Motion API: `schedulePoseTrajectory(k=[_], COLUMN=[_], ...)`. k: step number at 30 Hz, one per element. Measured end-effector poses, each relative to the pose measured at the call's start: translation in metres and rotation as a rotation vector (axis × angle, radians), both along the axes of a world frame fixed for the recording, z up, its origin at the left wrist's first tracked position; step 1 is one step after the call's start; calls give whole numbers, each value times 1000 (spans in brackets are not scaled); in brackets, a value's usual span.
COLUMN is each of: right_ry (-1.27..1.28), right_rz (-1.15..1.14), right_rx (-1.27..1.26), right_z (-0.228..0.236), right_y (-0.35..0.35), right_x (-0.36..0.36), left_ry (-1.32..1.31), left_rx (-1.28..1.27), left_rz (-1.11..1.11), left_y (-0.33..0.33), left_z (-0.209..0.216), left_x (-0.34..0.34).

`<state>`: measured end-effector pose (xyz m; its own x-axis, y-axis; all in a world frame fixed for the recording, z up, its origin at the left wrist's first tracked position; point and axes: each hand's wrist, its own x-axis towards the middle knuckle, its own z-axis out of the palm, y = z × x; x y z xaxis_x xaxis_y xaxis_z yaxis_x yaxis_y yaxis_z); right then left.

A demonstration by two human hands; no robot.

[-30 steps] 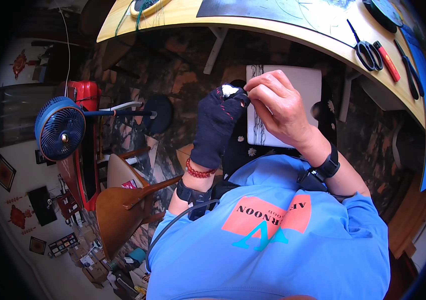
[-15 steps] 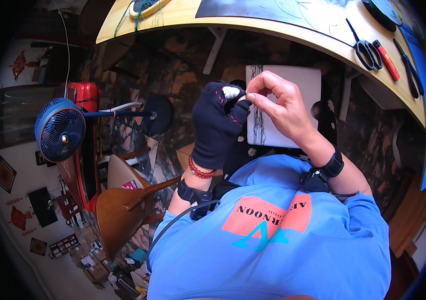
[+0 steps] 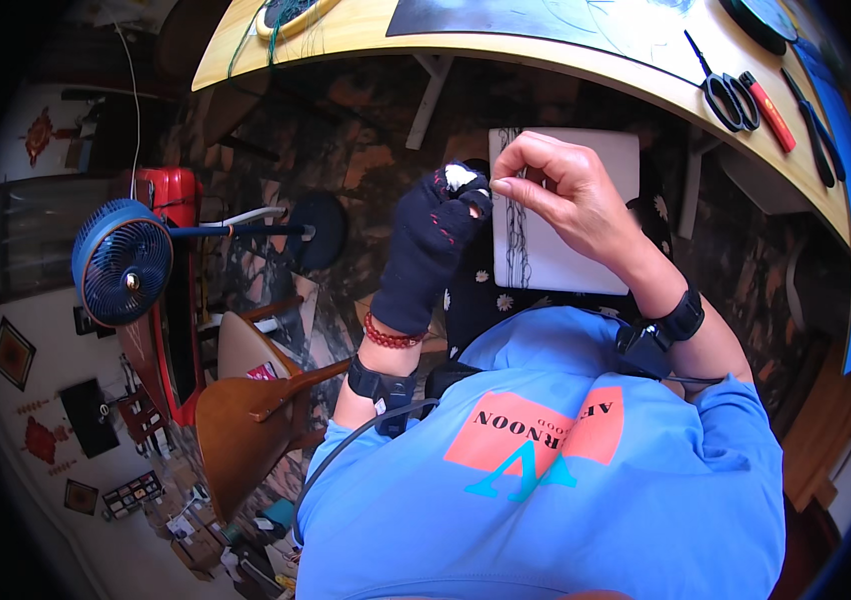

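Note:
My left hand (image 3: 428, 240) wears a dark navy glove with red stitching and a white patch at a fingertip. Its fingers are curled closed, and whatever they grip is hidden. Close beside them, my right hand (image 3: 574, 195) is bare, with thumb and forefinger pinched together; anything between the tips is too small to make out. Under both hands a white board (image 3: 586, 262) lies on my lap. Along the board's left side run several dark threads (image 3: 517, 245), partly covered by my right hand.
The wooden table (image 3: 366, 48) curves across the far side, bearing a dark mat (image 3: 536, 20), scissors (image 3: 732, 103), a red cutter-like tool (image 3: 769, 112), pliers (image 3: 814, 135) and a basket with green threads (image 3: 291, 15). A blue fan (image 3: 124, 262) and a brown chair (image 3: 246, 420) stand at left.
My left hand has turned slightly, with its fingers tilted differently. My right wrist has shifted a little to the right, while its pinched fingertips stay near the glove.

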<state>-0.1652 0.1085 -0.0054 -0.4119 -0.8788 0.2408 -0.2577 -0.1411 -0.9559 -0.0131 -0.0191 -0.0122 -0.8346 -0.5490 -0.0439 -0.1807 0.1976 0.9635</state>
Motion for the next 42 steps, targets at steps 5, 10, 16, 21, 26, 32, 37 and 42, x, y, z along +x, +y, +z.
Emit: schedulePoseTrajectory(k=[5, 10, 16, 21, 26, 32, 37, 42], right_ry=[-454, -692, -715, -705, -698, -629, -514, -375], right_rz=[144, 210, 182, 197, 210, 190, 146, 83], right_rx=[27, -45, -108, -103, -113, -85, -81, -40], right_z=[-7, -24, -23, -23, -26, -25, -26, -22], right_y=[0, 1, 0, 1, 0, -1, -2, 0], right_x=[0, 3, 6, 4, 2, 2, 2, 1], left_ry=[92, 69, 93, 89, 99, 21, 58, 62], left_rx=[-60, 41, 562, 573, 285, 189, 233, 192], left_rz=[-105, -159, -85, -97, -174, -164, -137, -80], left_y=[-3, -3, 0, 1, 3, -4, -5, -3], left_z=[-20, -17, -9, -10, -6, -19, -21, -17], left_x=[1, 2, 7, 7, 3, 5, 3, 1])
